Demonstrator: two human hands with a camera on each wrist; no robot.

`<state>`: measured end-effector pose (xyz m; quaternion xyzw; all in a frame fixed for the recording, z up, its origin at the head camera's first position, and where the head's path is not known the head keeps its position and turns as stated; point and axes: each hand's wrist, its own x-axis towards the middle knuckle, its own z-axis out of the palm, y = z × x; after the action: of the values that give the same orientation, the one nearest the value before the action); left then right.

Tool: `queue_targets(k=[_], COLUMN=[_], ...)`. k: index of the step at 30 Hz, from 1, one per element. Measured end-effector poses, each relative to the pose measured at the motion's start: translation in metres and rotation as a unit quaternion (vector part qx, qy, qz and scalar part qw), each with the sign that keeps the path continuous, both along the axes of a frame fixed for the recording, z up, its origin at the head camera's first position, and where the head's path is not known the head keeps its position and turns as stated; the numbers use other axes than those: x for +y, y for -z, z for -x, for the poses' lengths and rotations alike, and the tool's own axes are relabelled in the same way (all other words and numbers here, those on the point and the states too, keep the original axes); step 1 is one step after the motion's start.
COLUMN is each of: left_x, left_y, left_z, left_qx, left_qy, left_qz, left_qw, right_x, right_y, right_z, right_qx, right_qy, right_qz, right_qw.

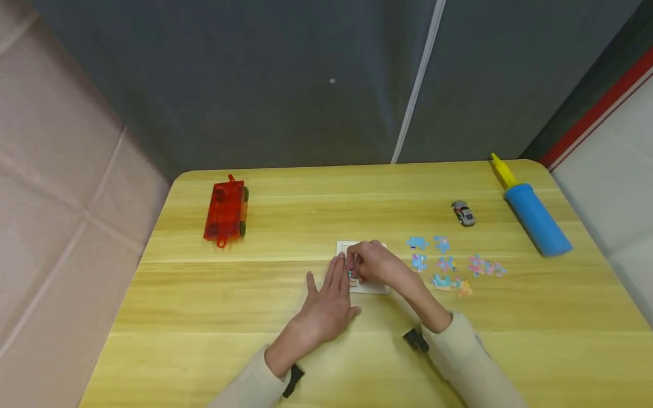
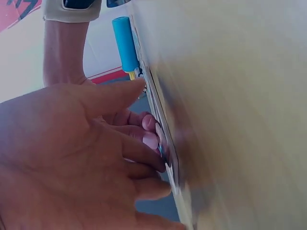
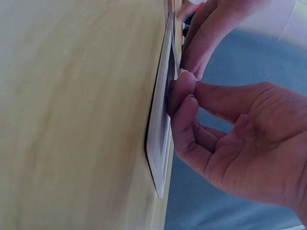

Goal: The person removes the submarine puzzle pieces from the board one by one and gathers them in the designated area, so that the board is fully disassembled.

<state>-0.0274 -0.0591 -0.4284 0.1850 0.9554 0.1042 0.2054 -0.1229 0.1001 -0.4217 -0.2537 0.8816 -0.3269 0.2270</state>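
A white puzzle tray [image 1: 374, 288] lies flat in the middle of the table. My left hand [image 1: 329, 309] reaches over its left side with straight fingers, the fingertips resting on the tray. From the right, my right hand [image 1: 374, 263] bends over the tray, thumb and fingertips pinched together low over its surface. Those fingers [image 3: 184, 112] mostly hide the small puzzle piece they pinch. Part of a colored puzzle piece [image 1: 353, 282] shows in the tray beneath the hands. The left wrist view has the left hand [image 2: 91, 153] alongside the right fingertips.
Several loose jigsaw pieces [image 1: 419, 262] are spread right of the tray. Behind them sits a small toy car [image 1: 463, 213], and a blue pump [image 1: 538, 218] with a yellow nozzle lies farther right. A red toy wagon [image 1: 225, 209] is at the back left. A dark partition [image 1: 255, 85] rises behind the table.
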Motion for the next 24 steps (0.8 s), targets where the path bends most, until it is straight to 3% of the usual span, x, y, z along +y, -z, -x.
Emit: queue_targets(k=[8,15,24], left_x=[-0.002,0.001,0.004], left_y=[-0.014,-0.013,-0.012], left_z=[0.003,0.004,-0.001], left_qx=[-0.024,-0.001,0.016], left_qy=[0.004,0.008,-0.007], left_qz=[0.001,0.034,0.037], left_qw=[0.9997,0.9994,0.9992], right_x=[0.002,0.015,0.060], right_y=[0.000,-0.001,-0.014], right_z=[0.002,0.001,0.002], right_qx=[0.001,0.023,-0.073], right_qy=[-0.005,-0.009,0.010], right_qz=[0.002,0.009,0.060], right_qw=[1.000,1.000,0.995])
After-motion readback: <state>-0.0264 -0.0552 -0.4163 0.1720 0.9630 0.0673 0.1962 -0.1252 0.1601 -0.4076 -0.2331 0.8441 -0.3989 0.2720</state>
